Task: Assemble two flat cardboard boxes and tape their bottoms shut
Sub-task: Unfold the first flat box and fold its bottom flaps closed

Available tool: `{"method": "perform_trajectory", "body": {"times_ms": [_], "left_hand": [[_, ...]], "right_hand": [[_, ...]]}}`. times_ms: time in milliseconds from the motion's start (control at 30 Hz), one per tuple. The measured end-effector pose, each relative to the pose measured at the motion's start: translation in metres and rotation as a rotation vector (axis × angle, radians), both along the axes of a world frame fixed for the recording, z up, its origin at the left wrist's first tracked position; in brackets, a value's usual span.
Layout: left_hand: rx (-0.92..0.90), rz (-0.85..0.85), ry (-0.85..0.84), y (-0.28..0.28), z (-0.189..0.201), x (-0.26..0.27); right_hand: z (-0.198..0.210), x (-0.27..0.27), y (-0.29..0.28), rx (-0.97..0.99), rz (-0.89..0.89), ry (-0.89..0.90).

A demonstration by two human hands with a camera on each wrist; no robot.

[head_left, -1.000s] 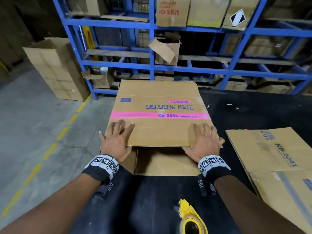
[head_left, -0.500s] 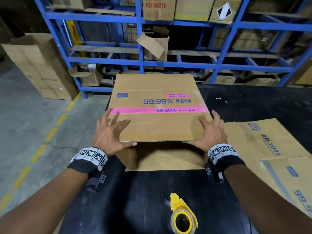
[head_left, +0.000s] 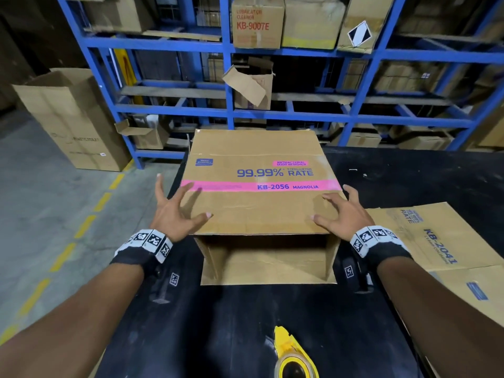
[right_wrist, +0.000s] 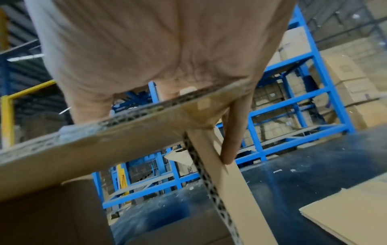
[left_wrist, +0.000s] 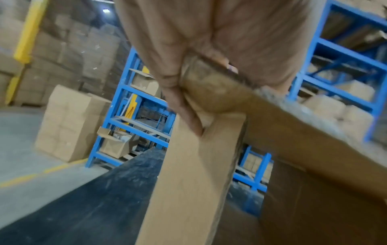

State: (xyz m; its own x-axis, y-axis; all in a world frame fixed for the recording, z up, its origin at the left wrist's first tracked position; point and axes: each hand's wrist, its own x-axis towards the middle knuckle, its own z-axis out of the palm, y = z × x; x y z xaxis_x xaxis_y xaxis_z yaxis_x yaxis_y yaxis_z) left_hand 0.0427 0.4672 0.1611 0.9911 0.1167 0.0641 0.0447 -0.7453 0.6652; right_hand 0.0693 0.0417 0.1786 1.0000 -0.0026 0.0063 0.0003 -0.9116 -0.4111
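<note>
A brown cardboard box (head_left: 259,208) printed "KB-2056 MAGNOLIA" lies on the black table (head_left: 245,323), pushed up into an open tube whose near end faces me. My left hand (head_left: 174,214) straddles the top panel's near left corner, fingers splayed and thumb on top. My right hand (head_left: 346,214) mirrors it at the near right corner. The left wrist view has the left hand (left_wrist: 209,41) over that corner, a finger down the side flap (left_wrist: 188,182). In the right wrist view the right hand (right_wrist: 157,49) lies over the corrugated edge (right_wrist: 104,132). A second box (head_left: 436,241) lies flat at the right.
A yellow tape dispenser (head_left: 291,356) sits at the table's near edge. Blue shelving (head_left: 229,113) loaded with cartons stands behind the table. A tall carton (head_left: 73,124) stands on the floor at the left, beside a dashed yellow line (head_left: 81,227).
The flat box has risen into an open tube. Both hands slid from lying flat on the top panel out to its near corners, fingers spreading.
</note>
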Motion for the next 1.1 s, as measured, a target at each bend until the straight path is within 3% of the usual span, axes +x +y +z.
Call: {"method": "perform_trajectory", "body": {"times_ms": [100,267,400,600,733,833,933,1100], "left_hand": [[0.032,-0.004,0.280,-0.005,0.005,0.015],[0.056,-0.026,0.090,-0.023,0.003,0.009],[-0.054,0.063,-0.044,-0.023,0.004,-0.005],[-0.079,0.030,0.029,-0.002,0.000,-0.014],[-0.198,0.014,0.080,0.005,-0.001,-0.003],[-0.344,-0.009,0.086,0.017,0.008,0.006],[-0.381,-0.021,0.054,0.027,0.015,0.007],[-0.434,0.041,0.065,0.016,-0.013,-0.008]], "right_hand": [[0.004,0.012,-0.007,0.028,-0.032,0.058],[-0.001,0.011,-0.010,0.099,-0.136,0.000],[-0.005,0.007,-0.012,0.158,-0.087,-0.071],[-0.011,0.005,-0.015,0.224,-0.046,0.039],[-0.013,0.013,-0.007,0.333,-0.021,0.167],[0.001,0.017,-0.001,0.310,-0.025,0.155],[0.006,0.012,-0.004,0.427,0.016,0.135],[-0.024,-0.012,-0.003,0.487,0.017,0.090]]}}
